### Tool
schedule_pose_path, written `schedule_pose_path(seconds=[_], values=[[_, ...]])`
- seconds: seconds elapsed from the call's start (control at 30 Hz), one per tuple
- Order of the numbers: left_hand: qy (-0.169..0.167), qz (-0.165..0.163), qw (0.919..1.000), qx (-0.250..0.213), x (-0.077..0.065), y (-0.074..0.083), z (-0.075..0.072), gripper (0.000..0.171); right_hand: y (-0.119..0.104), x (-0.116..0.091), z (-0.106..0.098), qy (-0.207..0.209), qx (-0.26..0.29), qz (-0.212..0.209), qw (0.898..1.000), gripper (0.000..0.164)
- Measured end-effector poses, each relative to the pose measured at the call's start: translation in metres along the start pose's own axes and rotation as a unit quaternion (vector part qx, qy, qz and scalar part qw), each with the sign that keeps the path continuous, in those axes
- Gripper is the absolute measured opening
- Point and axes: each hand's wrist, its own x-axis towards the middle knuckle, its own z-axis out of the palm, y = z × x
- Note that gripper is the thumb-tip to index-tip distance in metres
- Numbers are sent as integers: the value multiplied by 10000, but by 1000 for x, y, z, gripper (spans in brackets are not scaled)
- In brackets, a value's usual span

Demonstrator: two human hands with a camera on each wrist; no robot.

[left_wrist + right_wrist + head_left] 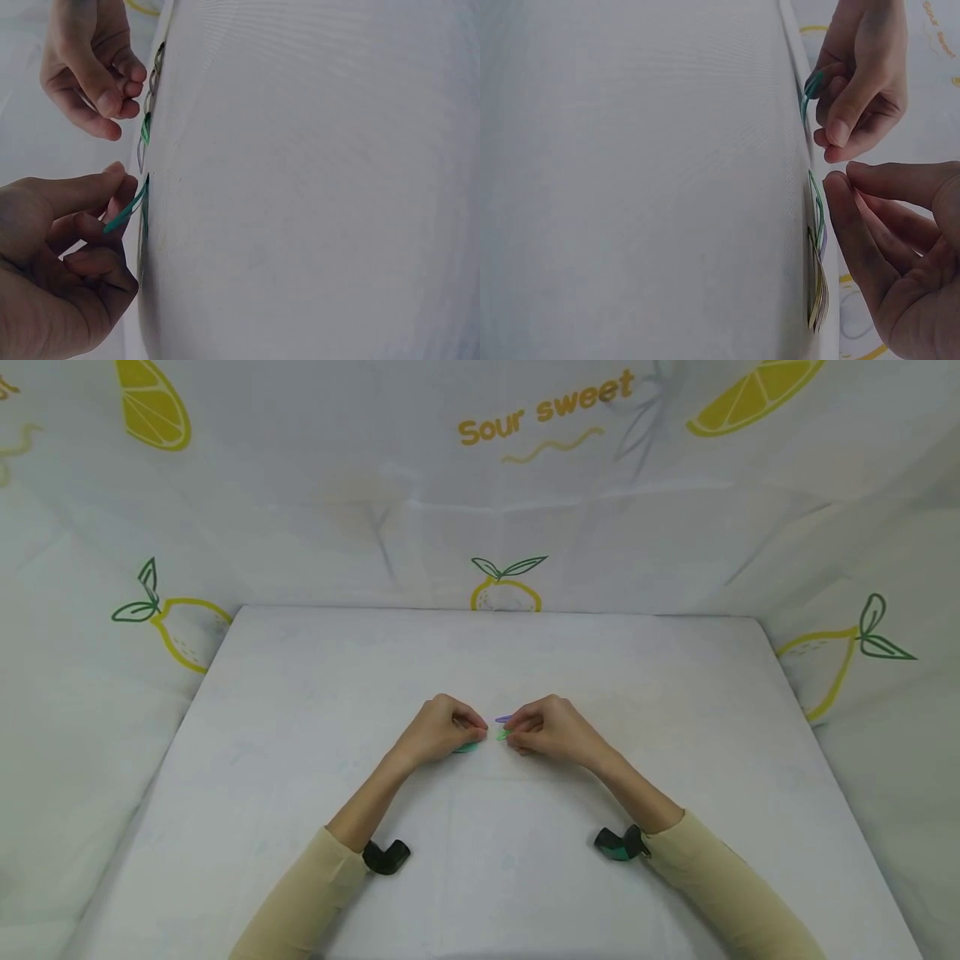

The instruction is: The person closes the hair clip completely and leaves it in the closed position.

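Near the middle of the table, my left hand (pixel 442 727) and right hand (pixel 551 731) face each other, a small gap between their fingertips. Left thumb and forefinger tips meet beside a thin teal clip (pixel 124 214), which looks like a snap hair clip with parted strips. I cannot tell whether they pinch anything. A green clip (pixel 817 196) and a purple clip (pixel 503 719) lie by the right fingertips. Right thumb and forefinger also come together, with nothing plainly visible between them. Several thin clips (pixel 820 300), seen edge-on, are bunched on the table below the right hand.
A white cloth covers the table (pixel 480 868). Behind it and at the sides hangs a white curtain (pixel 315 527) printed with lemons. Small dark devices (pixel 387 857) jut inward from both wrists, just above the tabletop.
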Motion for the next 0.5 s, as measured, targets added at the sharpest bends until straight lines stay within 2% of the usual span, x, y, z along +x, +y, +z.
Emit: schedule_pose_path(seconds=[0.33,0.5], values=[[-61,-111,9999,-23,-7,-2,-15,9,-8,9,13,-188,44,-205,9996,18],[-99,-160,9998,119,-11,-5,-21,13,-13,14,20,-284,75,-290,9991,17]])
